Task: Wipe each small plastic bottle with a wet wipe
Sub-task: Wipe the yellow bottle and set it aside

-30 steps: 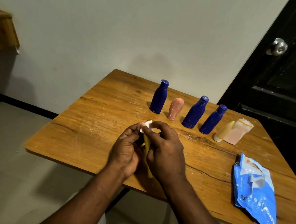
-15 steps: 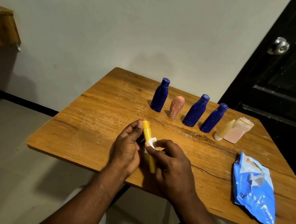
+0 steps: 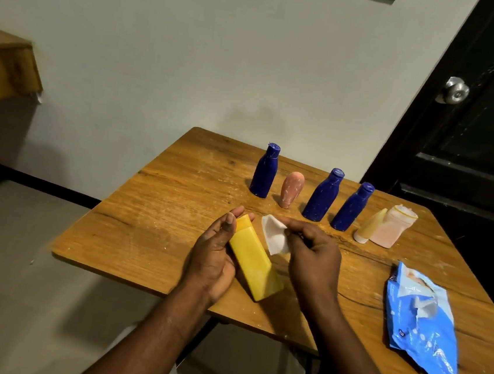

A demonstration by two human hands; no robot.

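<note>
Left hand (image 3: 212, 256): at centre frame, fingers curled around the flat yellow plastic bottle (image 3: 255, 259), cap pointing up-frame.
Right hand (image 3: 313, 253): just right of it, pinching a small folded white wet wipe (image 3: 274, 235) beside the bottle's neck, not touching it.
Upper table: three dark blue plastic bottles (image 3: 265, 170) (image 3: 323, 195) (image 3: 352, 207), a pink one (image 3: 291, 189), a cream tube (image 3: 371, 226), a pale pink bottle (image 3: 393, 230).
Right edge: blue wipes pack (image 3: 422, 324) on the wooden table (image 3: 152, 207).

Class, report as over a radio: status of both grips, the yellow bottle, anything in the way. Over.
Left grip holds yellow bottle, tilted over table. Right grip pinches wet wipe beside it. Path between them clear.
</note>
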